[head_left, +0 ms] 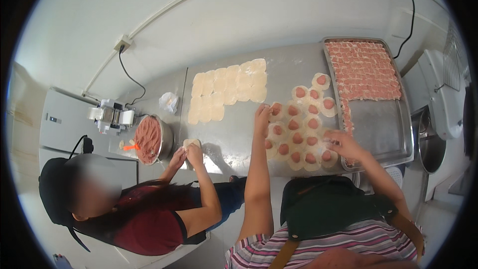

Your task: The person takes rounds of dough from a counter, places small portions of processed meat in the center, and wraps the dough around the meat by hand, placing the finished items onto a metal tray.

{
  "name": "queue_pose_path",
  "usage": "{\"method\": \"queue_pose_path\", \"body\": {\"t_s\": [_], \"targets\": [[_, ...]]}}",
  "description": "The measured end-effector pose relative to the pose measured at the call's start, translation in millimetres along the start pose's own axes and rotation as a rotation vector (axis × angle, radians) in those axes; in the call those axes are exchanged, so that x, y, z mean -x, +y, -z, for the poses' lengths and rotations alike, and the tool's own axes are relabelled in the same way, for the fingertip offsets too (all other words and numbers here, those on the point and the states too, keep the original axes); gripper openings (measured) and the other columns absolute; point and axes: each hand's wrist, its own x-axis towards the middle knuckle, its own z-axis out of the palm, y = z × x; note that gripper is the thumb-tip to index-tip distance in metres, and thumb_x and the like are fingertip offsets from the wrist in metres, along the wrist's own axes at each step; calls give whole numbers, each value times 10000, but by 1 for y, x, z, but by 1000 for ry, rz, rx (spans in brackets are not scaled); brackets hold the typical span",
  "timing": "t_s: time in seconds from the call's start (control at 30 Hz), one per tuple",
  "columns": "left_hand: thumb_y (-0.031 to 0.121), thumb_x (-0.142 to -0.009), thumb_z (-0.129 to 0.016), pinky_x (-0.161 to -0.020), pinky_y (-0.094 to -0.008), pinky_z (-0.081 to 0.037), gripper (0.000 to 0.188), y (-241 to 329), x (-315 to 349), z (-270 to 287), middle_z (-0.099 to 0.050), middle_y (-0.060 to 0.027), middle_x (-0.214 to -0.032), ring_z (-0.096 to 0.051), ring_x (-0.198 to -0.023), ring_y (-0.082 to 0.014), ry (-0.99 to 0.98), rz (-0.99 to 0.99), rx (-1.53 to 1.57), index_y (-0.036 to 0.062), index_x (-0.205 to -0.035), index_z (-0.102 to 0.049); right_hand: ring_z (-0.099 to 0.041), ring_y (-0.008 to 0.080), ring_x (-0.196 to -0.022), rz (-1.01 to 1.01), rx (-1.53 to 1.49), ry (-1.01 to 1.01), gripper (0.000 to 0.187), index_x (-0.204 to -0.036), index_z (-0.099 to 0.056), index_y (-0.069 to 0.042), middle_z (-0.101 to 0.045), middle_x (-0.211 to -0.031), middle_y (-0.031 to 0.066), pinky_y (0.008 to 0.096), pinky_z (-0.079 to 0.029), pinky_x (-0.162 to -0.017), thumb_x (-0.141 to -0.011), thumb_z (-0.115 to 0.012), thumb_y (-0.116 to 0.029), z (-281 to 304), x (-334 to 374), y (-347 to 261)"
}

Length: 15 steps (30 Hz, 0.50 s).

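Note:
Round dough wrappers, many topped with a dab of pink meat filling, lie in overlapping rows on the metal table before me. My left hand is at the left edge of this group, fingers curled together beside a filled wrapper; whether they pinch anything is hidden. Over the group's right side, my right hand has its fingers apart, close to the tray's edge, with nothing visible in it. The large metal tray at the right carries tight rows of filled dough pieces across its far part and down its left side.
Plain wrappers spread across the table's middle. To my left a co-worker handles a piece of dough beside a metal bowl of meat with an orange-handled tool. A small machine and a white bag sit beyond.

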Motion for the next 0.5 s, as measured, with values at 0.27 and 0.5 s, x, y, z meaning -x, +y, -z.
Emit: {"method": "queue_pose_path", "body": {"t_s": [0.27,0.5], "targets": [[152,-913,-445,-754,-257,-491,166,69,128,-132,-566,-37,-1008,-569,-941,-161,-278,-41,624,84,-1060,-482,-548,75,-690,-179,-630,280,191,-970,-639,-19,-576,-786,-3,233,-436,-631,-848,-607,-162,43,-36,-58],[235,-928,-471,-844,-309,-472,300,19,141,-161,-577,-81,-1090,-566,-1007,-198,-576,138,1059,58,-1171,-479,-547,69,-635,-253,-788,284,144,-853,-635,-11,-574,-721,3,210,-438,-541,-845,-606,-152,44,-8,-53]]}}
